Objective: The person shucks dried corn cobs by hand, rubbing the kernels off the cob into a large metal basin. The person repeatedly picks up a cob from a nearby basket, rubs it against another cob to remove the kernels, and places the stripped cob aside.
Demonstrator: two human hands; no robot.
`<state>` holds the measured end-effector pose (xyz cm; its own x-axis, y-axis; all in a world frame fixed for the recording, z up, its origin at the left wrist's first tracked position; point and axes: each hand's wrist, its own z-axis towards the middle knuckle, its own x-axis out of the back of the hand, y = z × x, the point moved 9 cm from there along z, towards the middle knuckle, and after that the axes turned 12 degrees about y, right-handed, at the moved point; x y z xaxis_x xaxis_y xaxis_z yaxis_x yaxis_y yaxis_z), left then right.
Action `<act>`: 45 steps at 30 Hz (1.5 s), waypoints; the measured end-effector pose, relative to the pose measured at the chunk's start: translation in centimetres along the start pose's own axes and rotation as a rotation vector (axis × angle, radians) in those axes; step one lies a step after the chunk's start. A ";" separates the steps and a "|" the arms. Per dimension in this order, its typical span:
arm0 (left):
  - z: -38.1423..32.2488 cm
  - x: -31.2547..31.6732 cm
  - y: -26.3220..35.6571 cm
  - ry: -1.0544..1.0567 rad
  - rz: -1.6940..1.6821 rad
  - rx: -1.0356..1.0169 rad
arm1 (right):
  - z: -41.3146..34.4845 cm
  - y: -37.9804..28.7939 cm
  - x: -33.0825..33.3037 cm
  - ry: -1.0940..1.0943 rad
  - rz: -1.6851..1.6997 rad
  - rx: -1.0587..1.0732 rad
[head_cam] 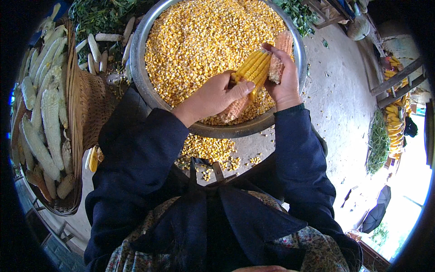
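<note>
My left hand (214,97) is closed around an ear of corn (253,66) with yellow kernels on its upper part. Below that hand, a pinkish stripped stretch of cob (234,110) sticks out, apparently the same ear's lower end. A bare, reddish corncob (283,42) is in my right hand (288,76), lying against the ear's right side. Both hands are over a wide metal basin (137,64) heaped with loose yellow kernels (204,44). My right fingers partly cover the tops of the ear and the bare cob.
Left stands a woven basket (90,105) full of pale stripped cobs (51,125). More cobs (94,47) lie beside green leafy plants (102,17). Spilled kernels (210,149) cover floor below the basin. Rightward are a wooden ladder-like frame (397,78) and stacked yellow ears (394,125).
</note>
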<state>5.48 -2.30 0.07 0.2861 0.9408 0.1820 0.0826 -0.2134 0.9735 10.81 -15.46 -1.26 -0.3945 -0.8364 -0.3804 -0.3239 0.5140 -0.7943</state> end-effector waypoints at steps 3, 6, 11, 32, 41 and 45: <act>-0.1 0.0 -0.8 -0.035 -0.120 0.103 | 0.5 0.3 -0.5 -0.161 0.103 -0.077; -0.4 0.4 -0.6 -0.013 -0.328 0.188 | -0.3 0.4 -1.3 -0.150 0.080 -0.067; 0.0 -0.5 -1.4 -0.014 -0.138 0.124 | 0.2 0.9 -0.7 -0.067 -0.030 -0.008; -0.3 -0.6 -2.1 -0.006 -0.511 0.307 | 0.9 1.2 0.3 -0.047 0.042 -0.064; -0.1 -0.4 -0.8 0.011 -0.188 0.153 | 0.2 0.7 -0.4 -0.022 0.013 0.049; 0.2 0.0 -0.1 0.022 -0.029 0.006 | 0.1 0.6 -0.6 -0.068 0.013 0.036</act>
<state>5.65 -2.30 -0.08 0.2626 0.9521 0.1567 0.0967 -0.1875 0.9775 10.93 -14.71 -1.57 -0.3391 -0.8414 -0.4208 -0.2876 0.5186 -0.8052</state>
